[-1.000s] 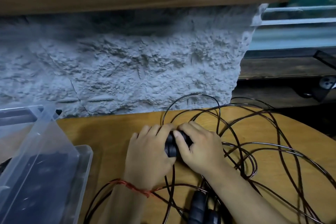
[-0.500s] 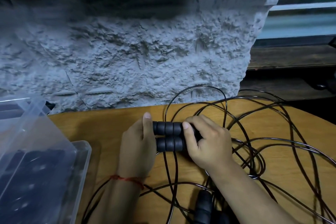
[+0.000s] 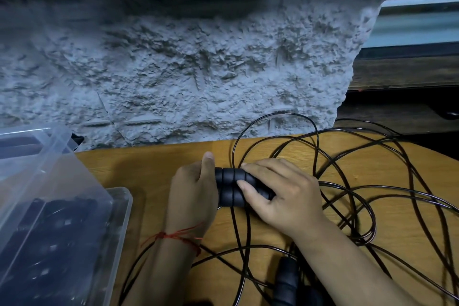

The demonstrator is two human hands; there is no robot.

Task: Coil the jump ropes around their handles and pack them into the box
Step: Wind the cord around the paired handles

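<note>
Two black ribbed jump rope handles (image 3: 229, 187) lie side by side on the wooden table (image 3: 154, 171). My right hand (image 3: 283, 196) grips their right part with fingers curled over them. My left hand (image 3: 192, 194) presses flat against their left ends, thumb pointing up. Thin black rope (image 3: 347, 186) lies in loose tangled loops on the table to the right. Another pair of black handles (image 3: 288, 283) lies near the front edge, partly hidden by my right forearm. A clear plastic box (image 3: 57, 231) at the left holds dark coiled ropes.
The box's clear lid (image 3: 37, 156) stands tilted up over the box. A rough grey stone wall (image 3: 186, 69) rises right behind the table. Dark shelving (image 3: 407, 77) shows at the right. Rope loops cover most of the table's right half.
My hands drew apart along the handles, uncovering them. The left hand now lies flat at their left ends and the right grips the other part. The camera tilted down slightly.
</note>
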